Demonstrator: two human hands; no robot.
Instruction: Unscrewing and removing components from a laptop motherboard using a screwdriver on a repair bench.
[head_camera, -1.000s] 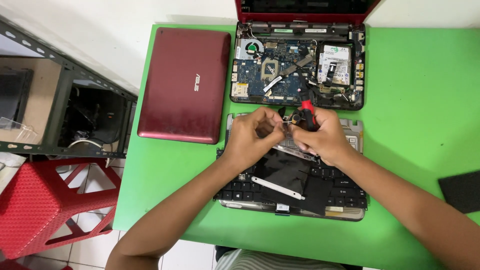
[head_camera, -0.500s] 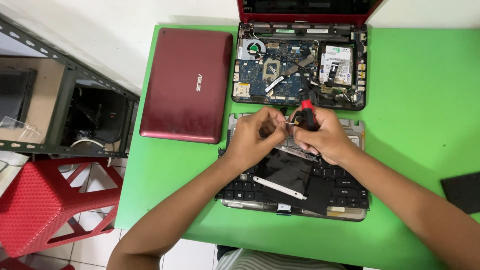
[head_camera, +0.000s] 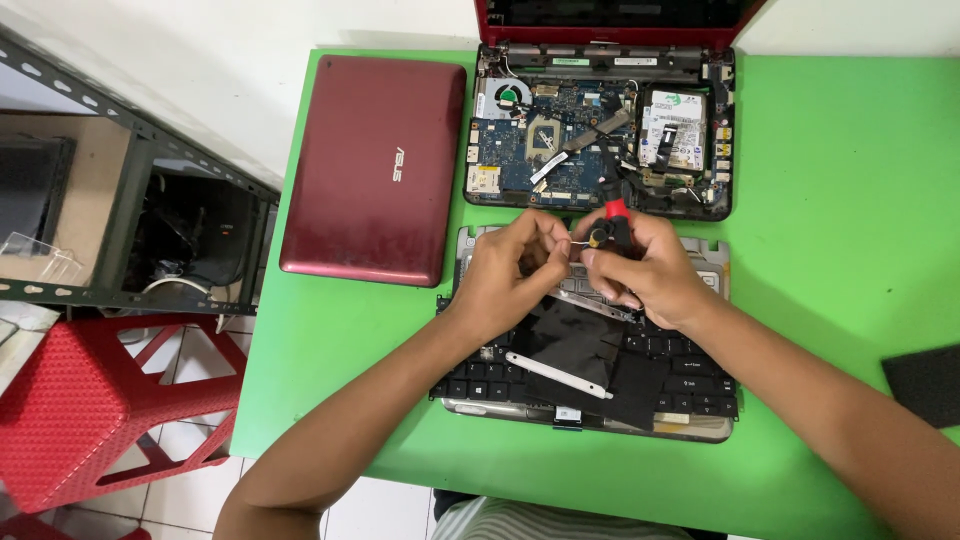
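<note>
two hands meet over the middle of the bright green rectangular table (head_camera: 830, 160), just the one head view looking straight down. the right hand (head_camera: 650, 270) is wrapped around a small screwdriver with a red and black handle (head_camera: 610, 225), fist closed on it, the red tip of the handle poking out toward the far edge. the left hand (head_camera: 510, 270) is pinched shut right beside it, fingertips curled in and nearly touching the right hand's; something tiny may be between those fingers but it's too small to tell what.

both hands hover over a detached silver laptop palmrest with a black keyboard (head_camera: 680, 385), which sits near the table's front edge. a flat black sheet (head_camera: 570, 340) lies across the keys and a thin silver metal bracket strip (head_camera: 557, 374) rests diagonally on top of that, closer to the front.

past the hands, toward the back edge, there's an opened red laptop base with its blue circuit board exposed (head_camera: 530, 150), fan in its left corner and a silver hard drive (head_camera: 672, 130) on the right side. its red lid frame stands up at the very back edge. along the table's left edge is a closed dark red glossy laptop (head_camera: 375, 170), lying flat, just beside the opened one.

a black textured pad (head_camera: 925, 385) pokes in at the right edge. off the table on the left: a red plastic stool (head_camera: 80, 410) on the tiled floor and a grey metal shelf rack (head_camera: 120, 220).
</note>
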